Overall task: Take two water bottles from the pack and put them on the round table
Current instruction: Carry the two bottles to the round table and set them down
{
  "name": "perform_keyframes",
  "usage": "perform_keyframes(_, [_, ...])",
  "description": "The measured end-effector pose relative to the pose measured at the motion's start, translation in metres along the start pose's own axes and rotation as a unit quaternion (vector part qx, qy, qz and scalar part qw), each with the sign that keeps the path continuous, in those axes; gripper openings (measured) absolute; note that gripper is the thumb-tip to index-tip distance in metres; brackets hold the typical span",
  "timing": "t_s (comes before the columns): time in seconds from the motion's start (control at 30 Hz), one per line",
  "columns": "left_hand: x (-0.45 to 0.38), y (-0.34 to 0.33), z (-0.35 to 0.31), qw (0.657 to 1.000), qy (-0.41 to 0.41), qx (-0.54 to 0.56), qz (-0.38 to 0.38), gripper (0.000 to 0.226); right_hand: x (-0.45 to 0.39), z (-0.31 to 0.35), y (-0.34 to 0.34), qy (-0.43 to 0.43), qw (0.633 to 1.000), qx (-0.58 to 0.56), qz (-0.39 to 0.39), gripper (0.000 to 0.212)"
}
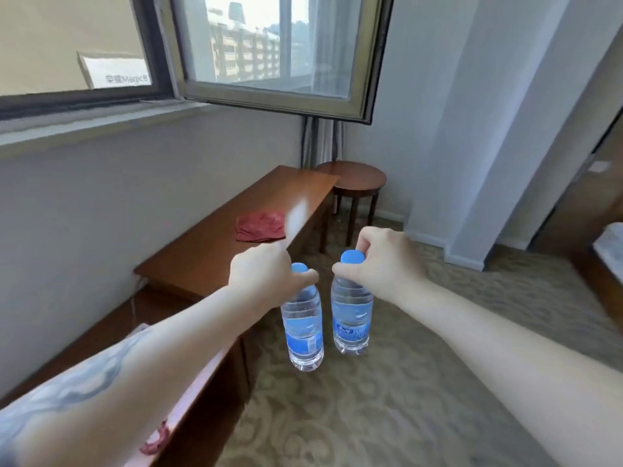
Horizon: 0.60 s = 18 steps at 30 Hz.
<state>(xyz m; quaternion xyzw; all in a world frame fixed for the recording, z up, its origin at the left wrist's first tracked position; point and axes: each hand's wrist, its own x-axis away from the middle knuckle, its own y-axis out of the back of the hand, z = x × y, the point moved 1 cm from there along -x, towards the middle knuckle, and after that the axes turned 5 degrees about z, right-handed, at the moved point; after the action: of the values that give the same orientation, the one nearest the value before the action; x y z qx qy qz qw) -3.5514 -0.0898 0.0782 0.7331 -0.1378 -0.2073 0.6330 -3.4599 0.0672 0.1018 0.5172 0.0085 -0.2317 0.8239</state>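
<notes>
I carry two clear water bottles with blue caps and blue labels, hanging upright above the carpet. My left hand (261,276) grips the neck of the left bottle (303,335). My right hand (381,261) pinches the right bottle (350,318) just below its cap. The two bottles hang side by side, a small gap between them. The round wooden table (357,178) stands far ahead in the corner, beyond the end of the long desk. The pack is not in view.
A long wooden desk (215,251) runs along the left wall under the window, with a red cloth (260,225) on it. Another red cloth (156,439) lies near my left elbow. Patterned carpet (371,416) covers the floor. A white pillar (472,197) stands to the right.
</notes>
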Motion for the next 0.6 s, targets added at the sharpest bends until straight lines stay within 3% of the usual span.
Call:
perform_keyframes(0.23, [-0.006, -0.027, -0.140, 0.996, -0.087, -0.011, 0.026, 0.057, 0.030, -0.122, 0.061, -0.089, 0.996, 0.012, 0.010, 0.037])
perform_keyframes(0.6, [-0.103, -0.053, -0.262, 0.983, -0.172, -0.036, 0.047, 0.061, -0.026, -0.235, 0.090, -0.160, 0.987, -0.002, -0.021, 0.035])
